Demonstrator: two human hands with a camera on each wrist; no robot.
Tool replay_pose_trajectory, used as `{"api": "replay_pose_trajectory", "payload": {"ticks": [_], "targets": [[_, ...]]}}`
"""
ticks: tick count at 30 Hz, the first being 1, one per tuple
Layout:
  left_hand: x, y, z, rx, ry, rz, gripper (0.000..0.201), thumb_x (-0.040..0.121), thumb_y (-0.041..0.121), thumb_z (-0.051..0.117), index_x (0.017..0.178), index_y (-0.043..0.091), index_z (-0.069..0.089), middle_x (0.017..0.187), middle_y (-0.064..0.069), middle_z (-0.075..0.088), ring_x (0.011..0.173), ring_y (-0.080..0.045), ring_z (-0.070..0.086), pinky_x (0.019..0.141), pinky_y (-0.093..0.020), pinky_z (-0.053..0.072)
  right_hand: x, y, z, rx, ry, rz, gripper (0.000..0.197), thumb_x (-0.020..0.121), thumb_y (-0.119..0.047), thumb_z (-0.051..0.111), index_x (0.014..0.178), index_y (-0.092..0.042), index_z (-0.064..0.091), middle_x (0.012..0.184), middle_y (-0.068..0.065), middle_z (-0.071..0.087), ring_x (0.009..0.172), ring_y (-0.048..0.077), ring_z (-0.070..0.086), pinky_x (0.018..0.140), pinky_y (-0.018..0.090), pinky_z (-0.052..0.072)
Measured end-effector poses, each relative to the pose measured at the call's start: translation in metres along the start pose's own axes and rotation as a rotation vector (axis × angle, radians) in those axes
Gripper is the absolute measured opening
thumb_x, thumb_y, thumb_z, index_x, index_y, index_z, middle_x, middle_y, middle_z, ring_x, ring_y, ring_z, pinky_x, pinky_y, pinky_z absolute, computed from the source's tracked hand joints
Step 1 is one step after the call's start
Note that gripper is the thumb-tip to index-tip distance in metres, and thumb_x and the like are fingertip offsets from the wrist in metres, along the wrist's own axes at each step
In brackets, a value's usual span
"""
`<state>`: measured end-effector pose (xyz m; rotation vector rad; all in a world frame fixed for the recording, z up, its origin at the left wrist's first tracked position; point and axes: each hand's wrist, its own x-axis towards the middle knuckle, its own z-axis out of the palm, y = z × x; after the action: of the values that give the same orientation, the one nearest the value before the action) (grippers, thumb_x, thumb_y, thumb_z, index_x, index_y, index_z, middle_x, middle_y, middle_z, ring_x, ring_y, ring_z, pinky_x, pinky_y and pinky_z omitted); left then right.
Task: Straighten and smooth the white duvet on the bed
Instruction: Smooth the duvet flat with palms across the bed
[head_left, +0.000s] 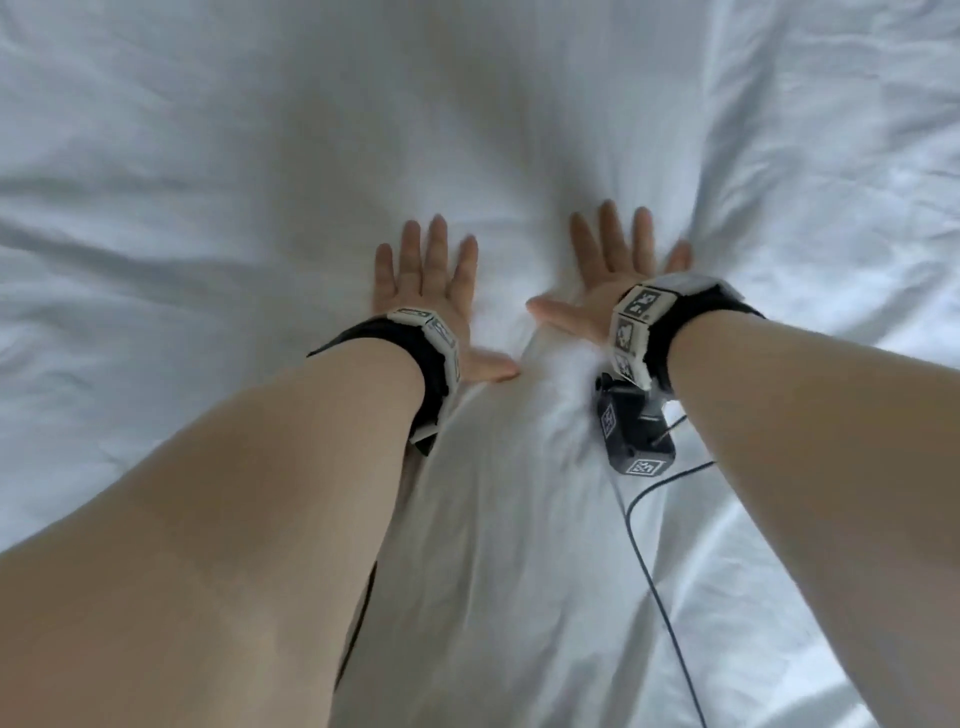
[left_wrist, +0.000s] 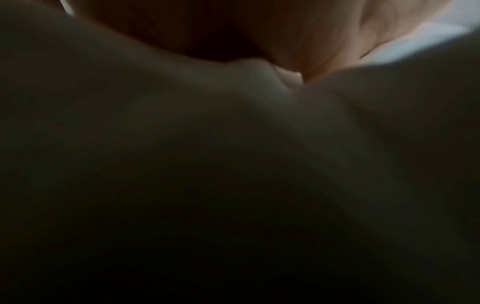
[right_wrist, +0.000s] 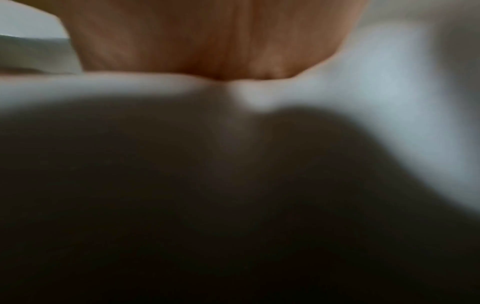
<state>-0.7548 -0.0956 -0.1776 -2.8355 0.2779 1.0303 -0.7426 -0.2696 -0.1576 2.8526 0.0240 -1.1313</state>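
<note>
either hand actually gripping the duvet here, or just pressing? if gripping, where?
Nothing is held. The left hand and right hand lie flat on the duvet, fingers straight and spread, pressing down on either side of a raised fold.

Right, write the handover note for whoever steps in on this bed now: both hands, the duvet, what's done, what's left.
Left hand: open, fingers spread, palm flat on the white fabric duvet.
Right hand: open, fingers spread, also pressed flat on the duvet, beside the left.
Duvet: fills the head view; a raised fold runs between the two forearms up to the thumbs. Soft creases spread to the far left and right.
Both wrist views are dark and blurred, with only palm and cloth visible.
Done: hands planted mid-duvet.
Left: probably sweep outward to flatten the centre fold, then the side creases.
</note>
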Motion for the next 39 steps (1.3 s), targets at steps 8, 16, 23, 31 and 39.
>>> {"api": "replay_pose_trajectory", "payload": {"ticks": [8, 16, 23, 31, 39], "targets": [[-0.031, 0.043, 0.003, -0.016, -0.108, 0.134, 0.132, 0.063, 0.085, 0.05, 0.145, 0.021, -0.031, 0.148, -0.012, -0.042, 0.138, -0.035, -0.036, 0.116, -0.054, -0.014, -0.047, 0.045, 0.023, 0.053, -0.122, 0.108, 0.106, 0.075, -0.085, 0.027, 0.148, -0.027, -0.023, 0.155, 0.003, -0.03, 0.144, 0.028, -0.025, 0.116, 0.057, -0.005], [-0.086, 0.081, 0.023, -0.008, -0.093, 0.138, 0.112, 0.075, 0.079, 0.04, 0.148, 0.023, -0.024, 0.152, -0.008, -0.035, 0.142, -0.029, -0.03, 0.116, -0.052, -0.015, -0.101, 0.068, 0.065, 0.131, -0.124, 0.102, 0.104, 0.073, -0.086, 0.03, 0.145, -0.037, -0.026, 0.152, -0.005, -0.036, 0.143, 0.028, -0.028, 0.112, 0.063, -0.008], [-0.161, 0.146, 0.108, -0.056, -0.101, -0.02, 0.106, 0.082, 0.077, 0.029, 0.147, 0.012, -0.024, 0.153, -0.01, -0.033, 0.143, -0.031, -0.027, 0.117, -0.047, -0.017, -0.173, 0.095, 0.152, -0.031, -0.18, 0.024, 0.11, 0.073, -0.085, 0.033, 0.145, -0.03, -0.03, 0.149, 0.0, -0.041, 0.14, 0.03, -0.032, 0.113, 0.062, -0.01], [-0.253, 0.221, 0.179, 0.016, -0.21, -0.021, 0.118, 0.074, 0.081, 0.039, 0.146, 0.015, -0.027, 0.15, -0.011, -0.038, 0.138, -0.037, -0.034, 0.116, -0.052, -0.016, -0.247, 0.143, 0.239, -0.213, -0.185, -0.015, 0.123, 0.069, -0.081, 0.048, 0.142, -0.025, -0.034, 0.15, 0.002, -0.041, 0.139, 0.031, -0.035, 0.112, 0.06, -0.013], [-0.267, 0.246, 0.183, 0.013, -0.164, 0.232, 0.1, 0.084, 0.066, 0.046, 0.149, 0.027, -0.021, 0.152, -0.01, -0.034, 0.143, -0.029, -0.028, 0.119, -0.043, -0.013, -0.269, 0.156, 0.25, -0.22, -0.194, -0.04, 0.115, 0.073, -0.076, 0.051, 0.143, -0.035, -0.03, 0.148, 0.0, -0.043, 0.138, 0.034, -0.036, 0.105, 0.068, -0.015]]}}
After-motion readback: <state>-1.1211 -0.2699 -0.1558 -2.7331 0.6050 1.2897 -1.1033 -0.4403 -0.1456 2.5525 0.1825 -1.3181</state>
